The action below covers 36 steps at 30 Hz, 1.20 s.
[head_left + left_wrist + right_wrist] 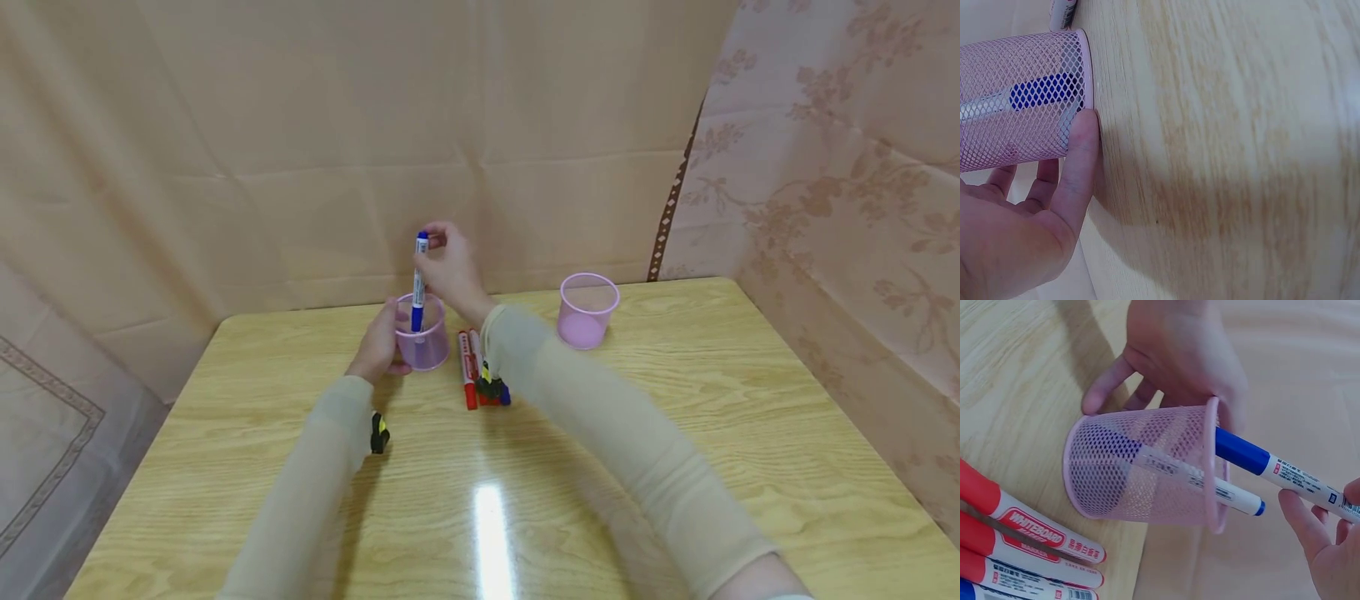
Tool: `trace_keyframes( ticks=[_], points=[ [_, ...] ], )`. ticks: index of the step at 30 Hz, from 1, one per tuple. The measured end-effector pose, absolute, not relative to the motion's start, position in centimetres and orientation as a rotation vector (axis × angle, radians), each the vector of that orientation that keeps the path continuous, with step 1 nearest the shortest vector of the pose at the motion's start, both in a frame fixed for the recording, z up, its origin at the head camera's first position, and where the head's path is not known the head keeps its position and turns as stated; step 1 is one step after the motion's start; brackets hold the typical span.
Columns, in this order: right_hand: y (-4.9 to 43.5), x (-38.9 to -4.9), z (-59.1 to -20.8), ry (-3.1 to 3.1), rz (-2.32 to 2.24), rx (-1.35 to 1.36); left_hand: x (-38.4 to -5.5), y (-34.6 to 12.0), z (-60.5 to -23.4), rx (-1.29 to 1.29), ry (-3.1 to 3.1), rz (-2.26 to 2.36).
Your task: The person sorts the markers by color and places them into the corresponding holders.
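Note:
My left hand [378,340] grips a pink mesh pen cup [429,353] from its left side; the left wrist view shows the thumb against its bottom rim. A blue-capped whiteboard marker [419,279] is pinched near its upper end by my right hand [453,271]. It points cap down into the mouth of the cup, its cap just at the rim [1213,456] in the right wrist view. Through the mesh another blue marker [1235,499] shows leaning inside, cap at the bottom and blue tail out over the rim.
Beside the cup lie red whiteboard markers [467,371] and a blue one [985,592], partly under my right forearm in the head view. Another pink cup [587,327] stands to the right on the wooden table [675,367]. A beige curtain [315,225] hangs behind the back edge.

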State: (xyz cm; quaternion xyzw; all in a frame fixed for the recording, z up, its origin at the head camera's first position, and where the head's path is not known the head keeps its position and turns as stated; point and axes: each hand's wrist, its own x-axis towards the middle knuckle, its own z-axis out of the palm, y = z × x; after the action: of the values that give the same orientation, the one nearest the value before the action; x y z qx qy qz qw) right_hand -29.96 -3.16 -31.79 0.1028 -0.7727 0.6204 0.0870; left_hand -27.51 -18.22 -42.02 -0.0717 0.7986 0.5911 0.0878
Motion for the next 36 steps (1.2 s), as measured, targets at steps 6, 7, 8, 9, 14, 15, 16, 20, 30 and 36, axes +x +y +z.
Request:
trace_keyframes(
  ticks=[6, 7, 8, 9, 14, 15, 16, 20, 30, 36],
  points=[
    [-3.3, -29.8, -32.8, -2.408, 1.721, 0.328, -27.6, -18.1, -42.3, -0.217, 2.365, 1.756],
    [-3.3, -29.8, -32.9, -2.426, 1.688, 0.335, -27.6, -18.1, -42.3, -0.216, 2.368, 1.752],
    [-3.3, -29.9, -33.1, -2.442, 1.662, 0.346, -27.7, -18.1, -42.4, -0.218, 2.367, 1.752],
    [-3.3, -29.9, -33.3, -2.449, 1.652, 0.356, -27.6, -18.1, -42.4, -0.219, 2.368, 1.751],
    [-3.4, -29.9, -33.9, -2.492, 1.6, 0.381, -27.5, -18.1, -42.2, -0.231, 2.365, 1.759],
    [-3.5, -29.9, -34.0, -2.498, 1.586, 0.388, -27.5, -18.1, -42.2, -0.232, 2.367, 1.759],
    [-3.5, -29.9, -34.1, -2.506, 1.57, 0.402, -27.5, -18.1, -42.2, -0.232, 2.368, 1.759],
    [-3.6, -29.9, -34.3, -2.522, 1.518, 0.444, -27.5, -18.1, -42.2, -0.236, 2.374, 1.759],
    [-3.9, -29.9, -35.0, -2.563, 1.496, 0.452, -27.4, -18.0, -42.0, -0.238, 2.383, 1.771],
    [-4.1, -29.9, -35.5, -2.59, 1.462, 0.443, -27.4, -18.0, -42.0, -0.246, 2.372, 1.777]
  ],
)
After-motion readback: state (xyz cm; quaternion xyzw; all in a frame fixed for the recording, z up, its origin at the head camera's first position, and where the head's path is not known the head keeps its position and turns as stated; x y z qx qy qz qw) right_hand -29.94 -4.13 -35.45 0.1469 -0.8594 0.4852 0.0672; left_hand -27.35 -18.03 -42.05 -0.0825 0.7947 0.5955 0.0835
